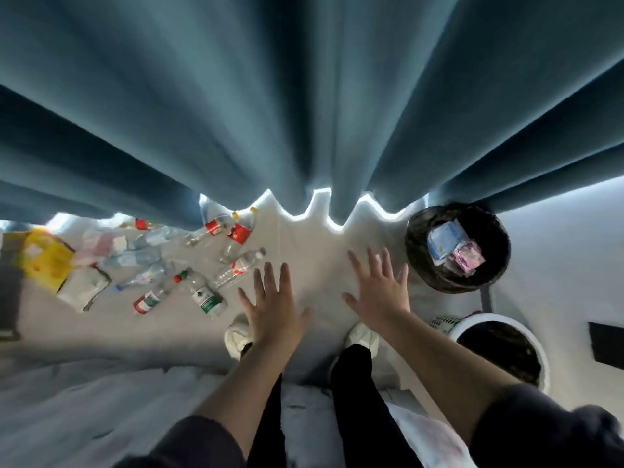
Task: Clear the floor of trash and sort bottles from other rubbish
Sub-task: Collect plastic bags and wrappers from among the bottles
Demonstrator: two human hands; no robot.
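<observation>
Several empty plastic bottles lie scattered on the pale floor to my left, among them a green-label bottle (205,294), a red-label bottle (240,232) and a clear one (236,269). Further left lie a yellow bag (47,259) and a white wrapper (85,289). A dark bin (418,246) at the right holds blue and pink packets. A white-rimmed bin (538,349) stands nearer me on the right. My left hand (271,304) and my right hand (380,287) are both stretched out over the floor, fingers spread, holding nothing.
Blue curtains (304,96) hang across the far side, their hem just above the floor. My white shoes (363,336) and dark trousers stand on the floor. White bedding (84,400) fills the lower left. A dark object (606,344) sits at the right edge.
</observation>
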